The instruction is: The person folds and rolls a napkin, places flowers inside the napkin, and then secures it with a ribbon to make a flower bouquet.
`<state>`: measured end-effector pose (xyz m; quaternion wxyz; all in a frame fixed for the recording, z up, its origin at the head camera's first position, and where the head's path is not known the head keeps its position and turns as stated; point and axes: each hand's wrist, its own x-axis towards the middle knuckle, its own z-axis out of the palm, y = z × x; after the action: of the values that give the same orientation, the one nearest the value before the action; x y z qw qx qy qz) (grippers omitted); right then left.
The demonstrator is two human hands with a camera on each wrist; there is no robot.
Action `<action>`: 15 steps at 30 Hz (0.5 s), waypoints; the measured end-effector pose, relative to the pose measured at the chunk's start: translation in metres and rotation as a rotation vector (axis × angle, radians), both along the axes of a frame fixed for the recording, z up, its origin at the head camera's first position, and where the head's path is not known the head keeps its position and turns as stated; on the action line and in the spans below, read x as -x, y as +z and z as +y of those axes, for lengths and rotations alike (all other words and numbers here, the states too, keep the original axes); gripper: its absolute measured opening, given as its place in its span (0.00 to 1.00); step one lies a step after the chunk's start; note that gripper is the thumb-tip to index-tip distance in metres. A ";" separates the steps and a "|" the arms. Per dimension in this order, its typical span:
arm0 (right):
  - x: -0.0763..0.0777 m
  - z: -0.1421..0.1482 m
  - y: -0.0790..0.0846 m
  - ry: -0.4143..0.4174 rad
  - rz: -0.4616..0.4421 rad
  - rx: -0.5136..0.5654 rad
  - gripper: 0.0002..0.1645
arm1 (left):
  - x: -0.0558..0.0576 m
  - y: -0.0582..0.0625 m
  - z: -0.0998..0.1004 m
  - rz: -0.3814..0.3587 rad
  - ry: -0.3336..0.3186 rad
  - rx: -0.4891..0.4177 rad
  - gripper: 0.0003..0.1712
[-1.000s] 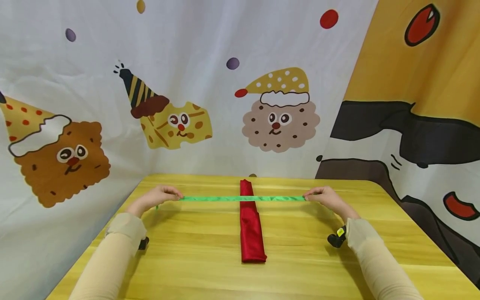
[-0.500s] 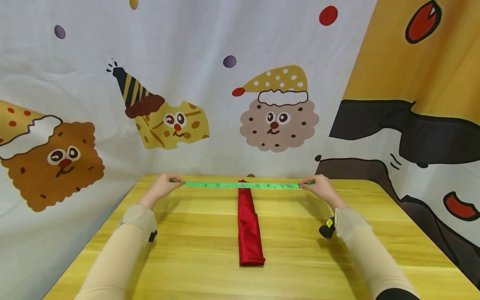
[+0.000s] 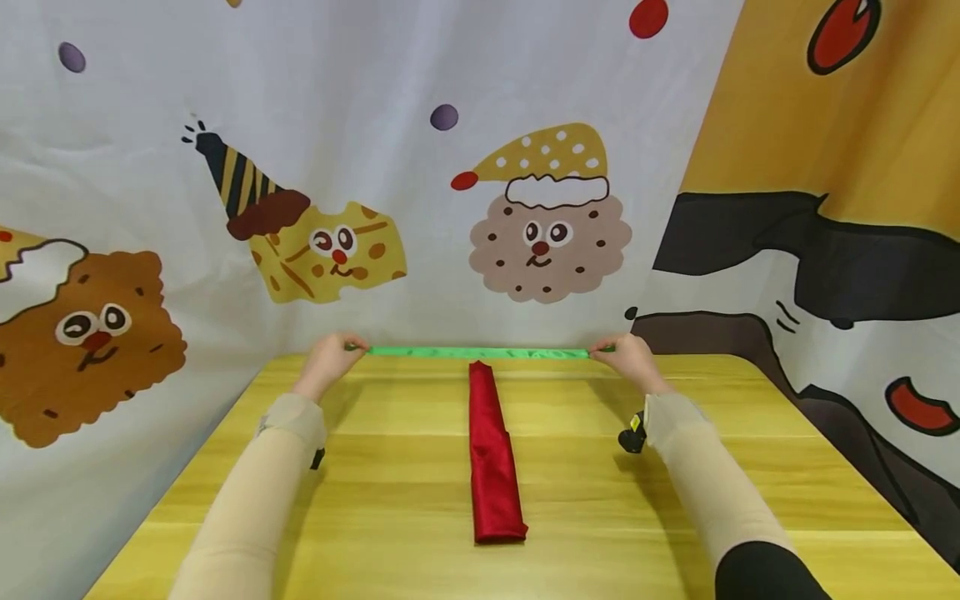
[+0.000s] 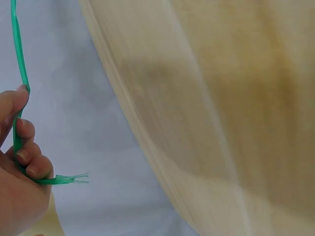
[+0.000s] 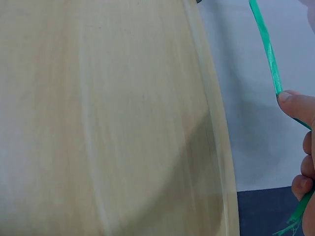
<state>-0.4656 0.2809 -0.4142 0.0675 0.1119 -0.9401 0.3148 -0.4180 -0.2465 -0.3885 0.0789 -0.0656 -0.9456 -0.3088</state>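
Observation:
A green ribbon (image 3: 480,353) is stretched level between both hands at the far edge of the table. My left hand (image 3: 330,364) pinches one end of it; in the left wrist view the ribbon (image 4: 18,54) runs through the curled fingers (image 4: 40,167) and its frayed tail sticks out below them. The other end is pinched by my right hand (image 3: 628,360), and the right wrist view shows the ribbon (image 5: 267,46) under the thumb, with a frayed tail beneath the fist. Below the ribbon, a folded red satin cloth (image 3: 493,467) lies lengthwise on the table.
The wooden table (image 3: 390,500) ends at a white curtain (image 3: 360,67) printed with cartoon biscuits and cheese. Small black devices, one on each wrist, hang below the sleeves, such as the right one (image 3: 633,435).
Both hands have moved away from me, carrying the taut ribbon from across the red cloth's upper part to beyond its far end. The hands have come slightly closer together. The cloth stays put.

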 end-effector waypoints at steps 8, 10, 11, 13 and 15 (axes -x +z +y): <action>0.014 -0.012 -0.004 -0.052 0.052 -0.127 0.14 | 0.019 -0.002 0.002 -0.041 0.036 0.017 0.15; 0.017 -0.014 -0.006 -0.063 0.046 -0.147 0.14 | 0.023 -0.005 0.003 -0.038 0.040 0.032 0.15; 0.019 -0.015 -0.007 -0.068 0.036 -0.153 0.14 | 0.025 -0.006 0.003 -0.036 0.040 0.040 0.15; 0.023 -0.017 -0.010 -0.081 0.016 -0.162 0.13 | 0.027 -0.010 0.003 -0.029 0.039 0.057 0.14; 0.026 -0.018 -0.013 -0.089 0.000 -0.160 0.13 | 0.030 -0.014 0.004 -0.024 0.037 0.068 0.14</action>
<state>-0.4919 0.2630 -0.4269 0.0723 0.0750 -0.9663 0.2354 -0.4477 -0.2428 -0.4027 0.0709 -0.0470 -0.9575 -0.2758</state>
